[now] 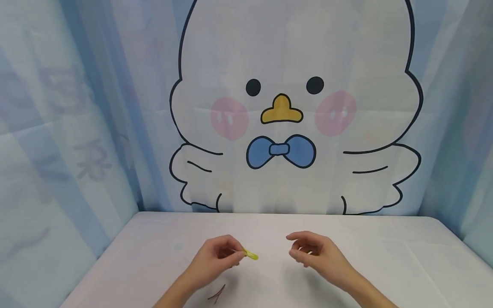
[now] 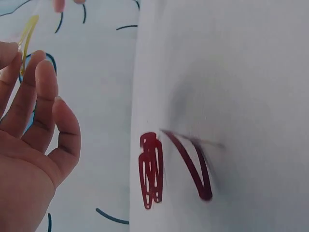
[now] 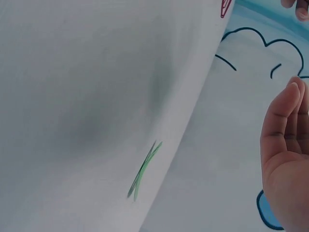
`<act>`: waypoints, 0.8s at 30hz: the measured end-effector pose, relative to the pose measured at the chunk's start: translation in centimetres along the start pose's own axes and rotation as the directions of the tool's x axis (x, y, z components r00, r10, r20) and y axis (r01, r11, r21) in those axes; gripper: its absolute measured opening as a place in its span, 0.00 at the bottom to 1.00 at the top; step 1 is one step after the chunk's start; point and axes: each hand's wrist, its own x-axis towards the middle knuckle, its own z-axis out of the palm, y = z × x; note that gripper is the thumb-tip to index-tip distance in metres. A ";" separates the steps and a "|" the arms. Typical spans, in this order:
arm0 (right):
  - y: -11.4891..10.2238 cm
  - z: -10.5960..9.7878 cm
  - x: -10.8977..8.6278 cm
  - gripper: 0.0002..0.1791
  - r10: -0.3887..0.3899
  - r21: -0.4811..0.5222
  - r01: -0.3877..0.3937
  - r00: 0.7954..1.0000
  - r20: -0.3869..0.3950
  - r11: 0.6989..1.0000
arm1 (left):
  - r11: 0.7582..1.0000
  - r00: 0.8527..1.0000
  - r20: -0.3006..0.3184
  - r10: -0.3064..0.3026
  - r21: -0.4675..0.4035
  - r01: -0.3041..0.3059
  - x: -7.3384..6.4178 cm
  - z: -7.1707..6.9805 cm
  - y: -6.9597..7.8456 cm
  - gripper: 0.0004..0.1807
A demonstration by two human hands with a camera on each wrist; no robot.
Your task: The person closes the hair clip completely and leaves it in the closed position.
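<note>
Soft, diffuse light, hazy-edged shadows (image 1: 313,283) on the white tabletop (image 1: 269,278), wrist views dimmer and greyer

Wht tbl (image 1: 385,248); L curtain (image 1: 50,128) poss. lettered

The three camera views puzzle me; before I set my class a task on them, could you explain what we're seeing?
There is no machine: these are a person's bare left hand and right hand. The wide picture comes from a camera on the person's head, looking forward and down; the other two come from cameras worn on each wrist. On the white table lie red clips, clearest from the left wrist, and thin, crossed green pieces, seen from the right wrist. The left hand pinches a yellow clip; the right hand holds nothing visible.
</note>
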 end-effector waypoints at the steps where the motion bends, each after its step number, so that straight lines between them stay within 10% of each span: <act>1: -0.1 0.2 0.0 0.19 0.000 0.004 0.000 1.000 0.001 1.000 | 1.000 1.000 -0.004 -0.001 -0.011 0.001 0.1 0.2 0.1 0.07; 24: -0.9 2.4 -0.3 0.17 -0.062 0.108 0.059 0.998 0.019 0.992 | 0.985 0.997 -0.056 0.044 -0.165 -0.053 0.9 2.7 0.7 0.12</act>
